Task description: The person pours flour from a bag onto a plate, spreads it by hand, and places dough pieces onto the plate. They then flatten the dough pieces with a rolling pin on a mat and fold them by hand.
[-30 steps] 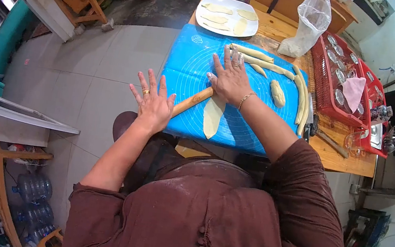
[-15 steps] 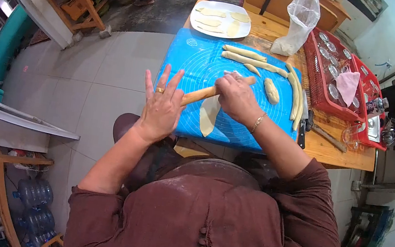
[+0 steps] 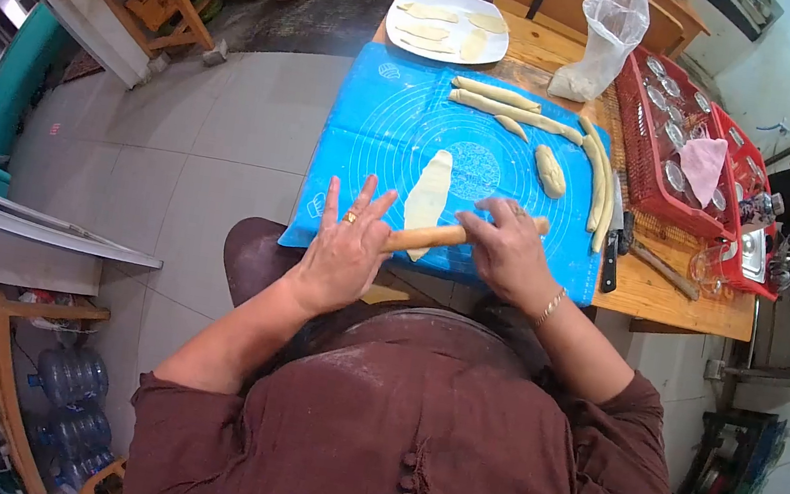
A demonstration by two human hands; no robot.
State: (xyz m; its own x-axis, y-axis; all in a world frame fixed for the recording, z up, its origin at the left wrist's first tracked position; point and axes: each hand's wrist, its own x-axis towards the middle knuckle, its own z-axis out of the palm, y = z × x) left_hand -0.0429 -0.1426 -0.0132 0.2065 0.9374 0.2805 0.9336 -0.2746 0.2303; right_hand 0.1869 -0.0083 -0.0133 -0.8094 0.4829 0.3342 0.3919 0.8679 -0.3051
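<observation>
A wooden rolling pin [image 3: 426,238] lies across the near end of a long flat strip of dough [image 3: 429,191] on the blue mat [image 3: 362,121]. My left hand [image 3: 344,250] rests at the pin's left end, its fingers spread and pointing up, the thumb side against the wood. Over the pin's right part, my right hand [image 3: 510,253] is curled with its thumb and fingers on it. Dough ropes [image 3: 515,112] lie along the mat's far side, and more ropes [image 3: 594,179] at its right. A thick dough piece [image 3: 550,172] sits between.
Flattened dough pieces lie on a white plate [image 3: 493,49] at the back. A clear bag with flour [image 3: 581,76] stands beside it. On the right are a red crate [image 3: 641,186] of glasses, a knife [image 3: 612,247] and a wooden stick [image 3: 664,272].
Both hands have drawn the rolling pin back toward my body, uncovering the dough strip's far part. The pin lies closer to level, and my right hand's fingers are less tightly curled.
</observation>
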